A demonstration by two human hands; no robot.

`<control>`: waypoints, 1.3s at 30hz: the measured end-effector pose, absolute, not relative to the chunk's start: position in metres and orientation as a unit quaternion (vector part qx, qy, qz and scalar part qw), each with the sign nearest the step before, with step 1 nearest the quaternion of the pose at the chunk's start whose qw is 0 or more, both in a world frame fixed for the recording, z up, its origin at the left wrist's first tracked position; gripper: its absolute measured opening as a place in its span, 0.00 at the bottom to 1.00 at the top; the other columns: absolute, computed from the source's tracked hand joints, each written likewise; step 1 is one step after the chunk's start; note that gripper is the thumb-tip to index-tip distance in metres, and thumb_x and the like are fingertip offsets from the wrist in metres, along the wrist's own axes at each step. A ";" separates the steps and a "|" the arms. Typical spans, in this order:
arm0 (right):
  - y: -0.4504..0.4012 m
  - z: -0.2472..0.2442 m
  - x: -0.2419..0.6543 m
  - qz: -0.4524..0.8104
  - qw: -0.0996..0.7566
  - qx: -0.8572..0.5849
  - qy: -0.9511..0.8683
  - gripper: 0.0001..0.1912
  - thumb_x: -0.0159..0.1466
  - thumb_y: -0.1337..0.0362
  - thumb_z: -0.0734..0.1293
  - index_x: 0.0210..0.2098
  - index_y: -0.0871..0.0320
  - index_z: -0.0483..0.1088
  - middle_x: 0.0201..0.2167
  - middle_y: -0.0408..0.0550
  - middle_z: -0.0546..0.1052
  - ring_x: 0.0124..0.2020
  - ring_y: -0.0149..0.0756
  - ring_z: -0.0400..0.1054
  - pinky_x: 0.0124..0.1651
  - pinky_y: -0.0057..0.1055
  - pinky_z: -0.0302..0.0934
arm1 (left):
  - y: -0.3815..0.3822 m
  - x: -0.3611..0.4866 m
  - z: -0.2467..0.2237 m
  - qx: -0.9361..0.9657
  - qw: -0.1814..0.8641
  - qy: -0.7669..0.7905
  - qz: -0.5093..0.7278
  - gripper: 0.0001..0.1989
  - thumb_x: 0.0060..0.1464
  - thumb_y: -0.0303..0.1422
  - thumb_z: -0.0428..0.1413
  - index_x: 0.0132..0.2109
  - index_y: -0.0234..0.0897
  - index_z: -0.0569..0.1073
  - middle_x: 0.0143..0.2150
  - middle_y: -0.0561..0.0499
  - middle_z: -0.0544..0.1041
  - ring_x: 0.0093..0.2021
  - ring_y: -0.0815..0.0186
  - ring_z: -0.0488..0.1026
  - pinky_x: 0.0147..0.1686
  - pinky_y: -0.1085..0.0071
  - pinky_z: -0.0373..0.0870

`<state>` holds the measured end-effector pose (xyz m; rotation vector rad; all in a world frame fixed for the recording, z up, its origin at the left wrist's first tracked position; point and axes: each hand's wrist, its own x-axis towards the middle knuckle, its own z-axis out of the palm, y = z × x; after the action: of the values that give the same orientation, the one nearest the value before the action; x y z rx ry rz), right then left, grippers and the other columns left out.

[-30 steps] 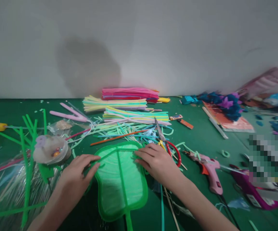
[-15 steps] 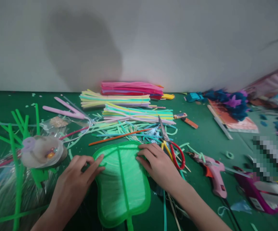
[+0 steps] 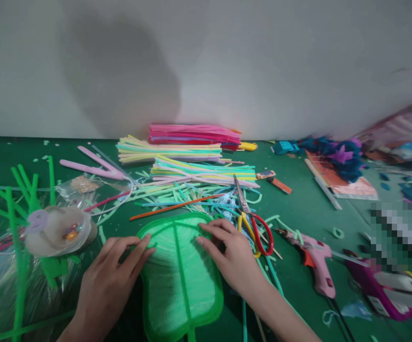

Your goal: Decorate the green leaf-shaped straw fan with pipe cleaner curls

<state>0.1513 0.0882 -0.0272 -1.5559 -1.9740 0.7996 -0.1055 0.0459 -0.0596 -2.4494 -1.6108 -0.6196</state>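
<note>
A green leaf-shaped piece (image 3: 177, 280) with a fuzzy rim, a middle rib and a thin, see-through green filling lies in front of me, its stem pointing towards me. Thumb and fingers of my left hand (image 3: 115, 273) pinch its upper left edge, where a short fuzzy strip runs to the rib. My right hand (image 3: 229, 249) grips the upper right edge, fingertips on a matching side strip and thumb lower on the face. Just past my right hand lie scissors (image 3: 243, 199) with red and yellow handles, blades slightly apart.
Bundles of pastel (image 3: 206, 171) and pink pipe cleaners (image 3: 195, 134) lie at the back by the wall. A pink glue gun (image 3: 316, 256) is to the right. At left stand a cup of beads (image 3: 59, 235), green strips (image 3: 18, 266) and a pink flat iron (image 3: 102, 166).
My right thumb and fingers have slid a little left and inward along the upper right of the leaf piece. My left hand keeps its hold. The view has shifted slightly.
</note>
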 end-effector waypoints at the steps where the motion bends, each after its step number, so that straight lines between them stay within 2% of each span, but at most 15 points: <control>1: 0.087 -0.026 0.150 0.305 0.251 -0.575 -0.716 0.13 0.65 0.63 0.68 0.47 0.58 0.77 0.40 0.50 0.74 0.31 0.34 0.71 0.35 0.31 0.70 | 0.045 -0.105 -0.060 -0.816 0.076 -0.534 -0.206 0.21 0.68 0.39 0.42 0.50 0.36 0.77 0.38 0.46 0.78 0.40 0.57 0.72 0.41 0.61 0.66; 6: 0.082 -0.032 0.143 0.253 0.270 -0.558 -0.742 0.14 0.66 0.69 0.65 0.50 0.63 0.75 0.41 0.54 0.73 0.39 0.37 0.73 0.43 0.31 0.70 | 0.045 -0.104 -0.061 -0.812 0.074 -0.535 -0.219 0.20 0.67 0.40 0.45 0.49 0.35 0.78 0.38 0.46 0.78 0.40 0.57 0.71 0.42 0.62 0.66; 12: 0.079 -0.049 0.135 0.182 0.292 -0.541 -0.767 0.14 0.67 0.70 0.62 0.50 0.62 0.74 0.41 0.55 0.72 0.37 0.36 0.71 0.40 0.31 0.70 | 0.048 -0.099 -0.059 -0.802 0.061 -0.541 -0.244 0.17 0.65 0.38 0.50 0.50 0.32 0.77 0.38 0.45 0.75 0.39 0.59 0.70 0.40 0.64 0.66; 17: 0.077 -0.050 0.135 0.134 0.282 -0.554 -0.772 0.14 0.67 0.69 0.63 0.49 0.62 0.75 0.40 0.55 0.71 0.37 0.39 0.67 0.40 0.36 0.69 | 0.049 -0.100 -0.059 -0.806 0.065 -0.539 -0.235 0.16 0.63 0.37 0.54 0.51 0.34 0.77 0.38 0.46 0.73 0.39 0.60 0.70 0.40 0.64 0.66; 21: 0.078 -0.045 0.144 0.152 0.245 -0.540 -0.791 0.16 0.68 0.68 0.63 0.53 0.60 0.73 0.40 0.55 0.72 0.40 0.42 0.64 0.42 0.40 0.68 | 0.049 -0.103 -0.054 -0.820 0.058 -0.524 -0.223 0.14 0.62 0.36 0.55 0.51 0.34 0.77 0.39 0.45 0.73 0.39 0.59 0.70 0.40 0.63 0.67; 26: 0.080 -0.042 0.155 0.178 0.205 -0.507 -0.818 0.21 0.67 0.75 0.60 0.57 0.58 0.70 0.46 0.55 0.73 0.45 0.44 0.63 0.47 0.44 0.66 | 0.049 -0.104 -0.051 -0.805 0.011 -0.542 -0.240 0.13 0.59 0.32 0.57 0.51 0.37 0.77 0.41 0.46 0.74 0.40 0.60 0.70 0.40 0.64 0.68; 32: 0.082 -0.044 0.156 0.193 0.272 -0.515 -0.790 0.14 0.67 0.69 0.63 0.50 0.56 0.75 0.41 0.53 0.76 0.43 0.42 0.64 0.46 0.42 0.67 | 0.047 -0.108 -0.053 -0.786 -0.037 -0.572 -0.232 0.13 0.62 0.37 0.55 0.49 0.41 0.78 0.41 0.47 0.75 0.41 0.61 0.70 0.42 0.63 0.69; 39: 0.083 -0.042 0.157 0.206 0.258 -0.522 -0.786 0.13 0.67 0.69 0.64 0.49 0.58 0.75 0.41 0.53 0.74 0.44 0.42 0.63 0.47 0.42 0.66 | 0.050 -0.109 -0.048 -0.806 -0.028 -0.554 -0.207 0.11 0.60 0.36 0.56 0.47 0.39 0.79 0.40 0.46 0.75 0.41 0.60 0.70 0.43 0.62 0.69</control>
<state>0.1566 0.0833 -0.0421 -1.4165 -2.1316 0.5584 -0.1086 0.0504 -0.0481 -2.5783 -1.7708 -0.6605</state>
